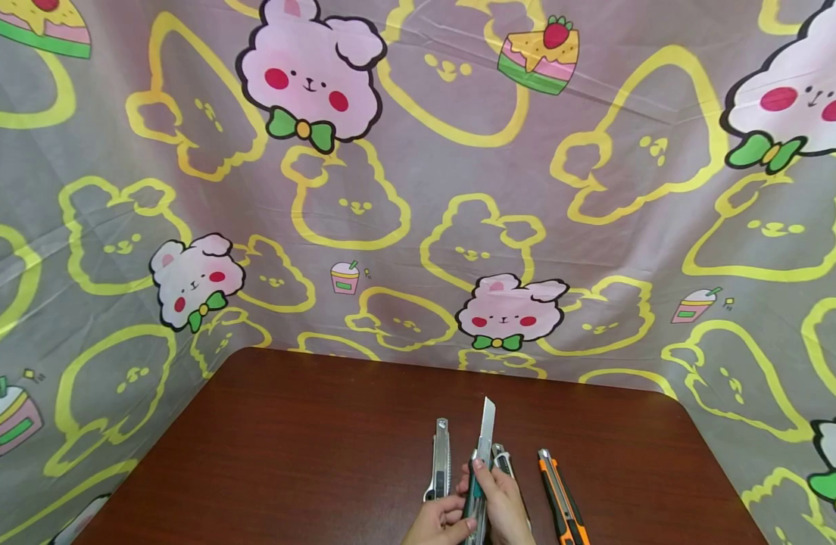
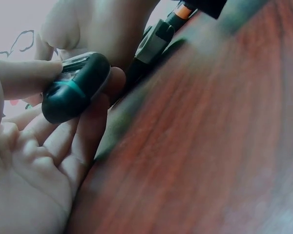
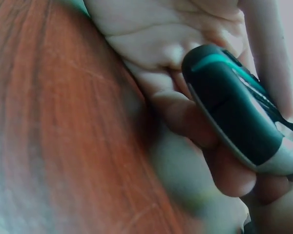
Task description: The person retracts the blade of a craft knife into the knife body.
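Observation:
A dark green and black utility knife [image 1: 487,428] is held between both hands, its wide blade out and pointing away toward the back of the table. The left hand [image 1: 438,524] pinches the handle's lower end; in the left wrist view its thumb lies on top of the rounded dark butt [image 2: 71,100], fingers beneath. Higher on the handle, the right hand [image 1: 505,506] grips it with the thumb on the upper face near the teal slider. From the right wrist view, fingers curl under the black handle [image 3: 234,109] and the thumb presses from above.
Left of the hands lies a silver utility knife [image 1: 441,458]. Partly hidden behind the right hand is a grey and black one [image 1: 501,459]. Farther right is an orange and black one [image 1: 559,499]. A patterned cloth [image 1: 391,189] hangs around the brown table [image 1: 288,454].

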Tool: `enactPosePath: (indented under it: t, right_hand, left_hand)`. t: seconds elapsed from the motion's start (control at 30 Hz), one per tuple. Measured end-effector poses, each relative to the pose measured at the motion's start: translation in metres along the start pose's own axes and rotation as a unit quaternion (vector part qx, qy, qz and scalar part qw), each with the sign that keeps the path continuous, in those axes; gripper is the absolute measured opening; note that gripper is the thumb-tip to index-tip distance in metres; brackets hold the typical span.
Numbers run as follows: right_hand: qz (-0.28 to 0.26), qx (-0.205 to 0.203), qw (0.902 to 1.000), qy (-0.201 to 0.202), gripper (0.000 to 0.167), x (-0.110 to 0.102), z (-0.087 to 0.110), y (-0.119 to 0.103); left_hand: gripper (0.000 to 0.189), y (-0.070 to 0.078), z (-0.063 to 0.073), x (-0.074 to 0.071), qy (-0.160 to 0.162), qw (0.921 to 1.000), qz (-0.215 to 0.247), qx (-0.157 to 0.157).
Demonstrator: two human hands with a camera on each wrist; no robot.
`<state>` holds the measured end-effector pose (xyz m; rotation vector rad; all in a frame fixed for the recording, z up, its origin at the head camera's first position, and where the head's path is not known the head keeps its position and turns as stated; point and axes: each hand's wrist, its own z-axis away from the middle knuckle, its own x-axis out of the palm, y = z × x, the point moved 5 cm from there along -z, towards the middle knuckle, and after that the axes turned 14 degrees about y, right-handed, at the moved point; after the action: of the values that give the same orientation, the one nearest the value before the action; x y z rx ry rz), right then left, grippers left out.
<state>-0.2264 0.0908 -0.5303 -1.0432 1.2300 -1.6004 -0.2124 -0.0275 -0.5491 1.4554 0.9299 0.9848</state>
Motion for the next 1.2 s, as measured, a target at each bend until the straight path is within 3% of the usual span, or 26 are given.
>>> enactPosePath:
  t: [0.7,1.2]
  right_hand:
    - [0.013,-0.006,0.9999,0.007,0.046,0.0023,0.0025,0.0014]
    - [0.0,-0.001,0.9996,0.027,0.045,0.0012,-0.0003,0.0079]
  left_hand:
    - [0.037,-0.0047,0.0008,-0.002,0.01,0.9998,0.01,-0.017]
    - [0.036,-0.0019,0.0016,-0.0016,0.019,0.9998,-0.01,-0.007]
